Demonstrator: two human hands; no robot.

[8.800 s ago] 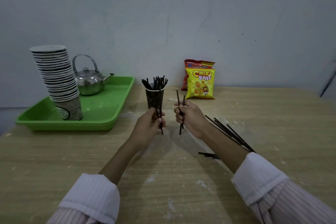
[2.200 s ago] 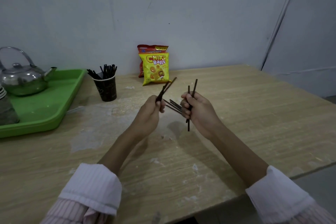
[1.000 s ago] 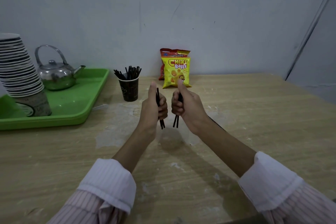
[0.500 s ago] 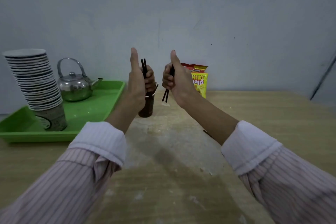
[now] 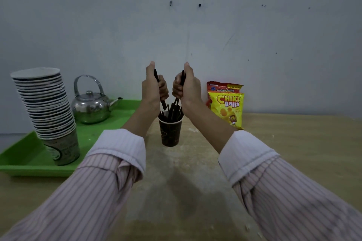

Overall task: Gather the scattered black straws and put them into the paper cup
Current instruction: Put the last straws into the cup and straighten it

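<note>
Two fists, the left hand (image 5: 153,92) and right hand (image 5: 188,90), each clenched on black straws (image 5: 163,103), now hover over the paper cup (image 5: 170,133) at centre frame, lower tips entering among those already gathered, so dropping them comes next.

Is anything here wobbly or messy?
Yes. The tall stack of paper cups on the green tray leans left, so it might topple. Nothing looks spilled. The left hand and right hand hold black straws over the paper cup.
</note>
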